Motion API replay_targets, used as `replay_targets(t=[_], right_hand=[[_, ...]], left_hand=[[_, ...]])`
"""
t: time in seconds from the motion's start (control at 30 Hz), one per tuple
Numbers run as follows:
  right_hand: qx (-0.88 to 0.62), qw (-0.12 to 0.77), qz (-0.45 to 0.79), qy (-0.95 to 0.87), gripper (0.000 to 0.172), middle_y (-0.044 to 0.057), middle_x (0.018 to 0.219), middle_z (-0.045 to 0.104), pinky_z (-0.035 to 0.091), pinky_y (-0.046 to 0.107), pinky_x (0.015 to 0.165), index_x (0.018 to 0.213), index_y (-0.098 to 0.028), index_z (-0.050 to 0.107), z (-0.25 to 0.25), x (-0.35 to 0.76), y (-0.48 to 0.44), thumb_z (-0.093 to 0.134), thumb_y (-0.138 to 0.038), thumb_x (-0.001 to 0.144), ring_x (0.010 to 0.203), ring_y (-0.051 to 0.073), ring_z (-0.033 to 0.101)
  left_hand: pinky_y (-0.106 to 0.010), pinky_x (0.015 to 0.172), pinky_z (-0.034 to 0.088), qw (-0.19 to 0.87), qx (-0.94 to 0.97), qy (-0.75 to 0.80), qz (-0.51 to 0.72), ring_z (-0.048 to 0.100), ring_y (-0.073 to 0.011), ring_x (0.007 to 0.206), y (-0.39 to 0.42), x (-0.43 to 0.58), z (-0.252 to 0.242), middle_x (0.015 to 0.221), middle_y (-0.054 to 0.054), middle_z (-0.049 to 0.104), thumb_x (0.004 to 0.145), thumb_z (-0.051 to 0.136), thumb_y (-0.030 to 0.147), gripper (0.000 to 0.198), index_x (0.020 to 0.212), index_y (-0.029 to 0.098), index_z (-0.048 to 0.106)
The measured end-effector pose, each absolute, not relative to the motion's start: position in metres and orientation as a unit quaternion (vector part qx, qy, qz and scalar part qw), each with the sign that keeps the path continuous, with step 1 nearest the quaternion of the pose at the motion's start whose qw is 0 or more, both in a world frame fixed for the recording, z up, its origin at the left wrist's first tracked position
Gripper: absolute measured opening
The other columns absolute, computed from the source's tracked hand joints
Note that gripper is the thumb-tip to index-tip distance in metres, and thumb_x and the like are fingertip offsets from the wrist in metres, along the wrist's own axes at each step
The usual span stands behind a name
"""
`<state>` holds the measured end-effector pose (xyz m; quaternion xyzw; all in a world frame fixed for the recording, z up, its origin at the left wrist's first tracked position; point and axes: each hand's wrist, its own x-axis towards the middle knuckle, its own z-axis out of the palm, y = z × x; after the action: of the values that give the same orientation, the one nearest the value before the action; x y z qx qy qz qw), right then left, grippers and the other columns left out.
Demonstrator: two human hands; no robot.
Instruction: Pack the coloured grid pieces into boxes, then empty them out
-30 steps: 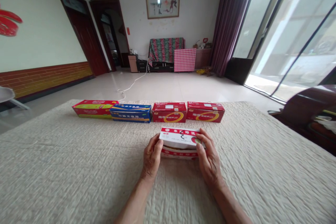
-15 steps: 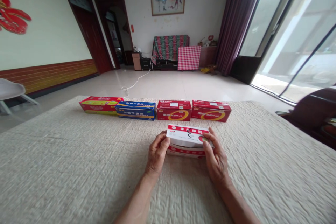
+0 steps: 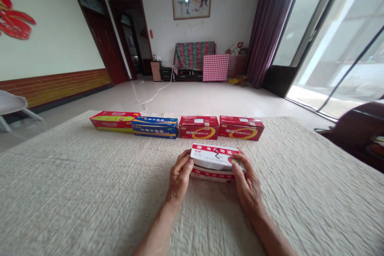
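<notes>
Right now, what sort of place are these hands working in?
Most likely a living room in a private home: a framed painting hangs on the far wall, what looks like a sofa sits under a patterned throw, and long purple curtains edge glass sliding doors.

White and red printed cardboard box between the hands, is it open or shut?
Open: the white-and-red cardboard box has its lid raised off its red-striped lower part, held by the left hand and right hand.
</notes>
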<state>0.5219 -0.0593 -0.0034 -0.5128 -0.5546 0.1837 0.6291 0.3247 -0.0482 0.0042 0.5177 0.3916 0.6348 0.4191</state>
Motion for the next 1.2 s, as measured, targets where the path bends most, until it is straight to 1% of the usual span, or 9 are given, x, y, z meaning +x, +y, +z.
replay_targets(t=[0.07, 0.17, 0.23, 0.4, 0.67, 0.83, 1.03, 1.1, 1.2], right_hand=[[-0.511, 0.628, 0.181, -0.558, 0.034, 0.013, 0.145, 0.050, 0.033, 0.053, 0.112, 0.112, -0.022, 0.062, -0.003, 0.522, -0.060, 0.055, -0.047, 0.089, 0.135, 0.031, 0.045], [-0.509, 0.625, 0.184, -0.563, 0.033, 0.013, 0.145, 0.049, 0.035, 0.053, 0.111, 0.113, -0.024, 0.061, -0.003, 0.522, -0.061, 0.057, -0.046, 0.089, 0.135, 0.031, 0.045], [-0.507, 0.625, 0.183, -0.565, 0.032, 0.013, 0.145, 0.049, 0.036, 0.053, 0.110, 0.113, -0.024, 0.060, -0.002, 0.522, -0.061, 0.057, -0.046, 0.089, 0.134, 0.031, 0.045], [-0.504, 0.623, 0.177, -0.571, 0.032, 0.014, 0.145, 0.048, 0.033, 0.052, 0.112, 0.113, -0.023, 0.060, -0.003, 0.521, -0.061, 0.057, -0.044, 0.089, 0.136, 0.031, 0.043], [-0.502, 0.623, 0.178, -0.572, 0.031, 0.015, 0.145, 0.047, 0.034, 0.053, 0.111, 0.112, -0.022, 0.059, -0.004, 0.522, -0.061, 0.056, -0.043, 0.090, 0.136, 0.031, 0.043], [-0.502, 0.621, 0.182, -0.574, 0.031, 0.015, 0.146, 0.046, 0.032, 0.053, 0.112, 0.112, -0.022, 0.059, -0.004, 0.522, -0.061, 0.056, -0.044, 0.090, 0.136, 0.031, 0.043], [-0.497, 0.623, 0.174, -0.578, 0.028, 0.015, 0.144, 0.047, 0.032, 0.052, 0.112, 0.111, -0.023, 0.058, -0.007, 0.522, -0.059, 0.056, -0.041, 0.090, 0.136, 0.031, 0.042], [-0.491, 0.626, 0.166, -0.583, 0.027, 0.014, 0.143, 0.047, 0.032, 0.052, 0.111, 0.111, -0.022, 0.058, -0.007, 0.521, -0.058, 0.056, -0.040, 0.090, 0.135, 0.030, 0.042], [-0.484, 0.622, 0.160, -0.595, 0.026, 0.014, 0.140, 0.047, 0.033, 0.052, 0.110, 0.111, -0.023, 0.057, -0.007, 0.519, -0.059, 0.056, -0.039, 0.090, 0.134, 0.029, 0.042]], left_hand=[[-0.038, 0.110, 0.039, 0.431, 0.504, 0.396, 0.635, 0.054, -0.0260, 0.128, -0.048, 0.325, 0.003, 0.129, -0.006, 0.066, 0.087, 0.062, 0.040, 0.033, 0.112, 0.022, 0.073], [-0.041, 0.106, 0.044, 0.452, 0.464, 0.410, 0.642, 0.059, -0.0258, 0.122, -0.046, 0.324, -0.001, 0.126, -0.006, 0.068, 0.084, 0.065, 0.040, 0.044, 0.125, 0.024, 0.065], [-0.041, 0.108, 0.043, 0.448, 0.461, 0.418, 0.642, 0.057, -0.0255, 0.125, -0.045, 0.324, -0.005, 0.130, -0.006, 0.067, 0.084, 0.065, 0.040, 0.048, 0.130, 0.026, 0.062], [-0.042, 0.115, 0.035, 0.404, 0.496, 0.423, 0.642, 0.051, -0.0255, 0.132, -0.043, 0.322, -0.009, 0.135, -0.004, 0.063, 0.084, 0.065, 0.040, 0.035, 0.116, 0.027, 0.071], [-0.042, 0.115, 0.034, 0.419, 0.493, 0.390, 0.655, 0.048, -0.0249, 0.135, -0.044, 0.323, -0.006, 0.135, -0.003, 0.063, 0.085, 0.063, 0.033, 0.026, 0.108, 0.026, 0.074], [-0.042, 0.115, 0.033, 0.428, 0.486, 0.385, 0.658, 0.047, -0.0257, 0.134, -0.045, 0.325, -0.007, 0.135, -0.005, 0.062, 0.086, 0.064, 0.036, 0.022, 0.101, 0.023, 0.073], [-0.039, 0.115, 0.031, 0.421, 0.500, 0.390, 0.649, 0.048, -0.0248, 0.133, -0.044, 0.325, -0.007, 0.136, -0.006, 0.060, 0.088, 0.063, 0.039, 0.021, 0.097, 0.022, 0.070], [-0.039, 0.113, 0.032, 0.420, 0.502, 0.387, 0.649, 0.049, -0.0250, 0.131, -0.043, 0.325, -0.007, 0.136, -0.006, 0.060, 0.088, 0.062, 0.040, 0.020, 0.094, 0.021, 0.068], [-0.038, 0.108, 0.037, 0.420, 0.492, 0.393, 0.654, 0.052, -0.0258, 0.127, -0.041, 0.325, -0.007, 0.134, -0.007, 0.060, 0.085, 0.065, 0.041, 0.021, 0.089, 0.020, 0.065]])
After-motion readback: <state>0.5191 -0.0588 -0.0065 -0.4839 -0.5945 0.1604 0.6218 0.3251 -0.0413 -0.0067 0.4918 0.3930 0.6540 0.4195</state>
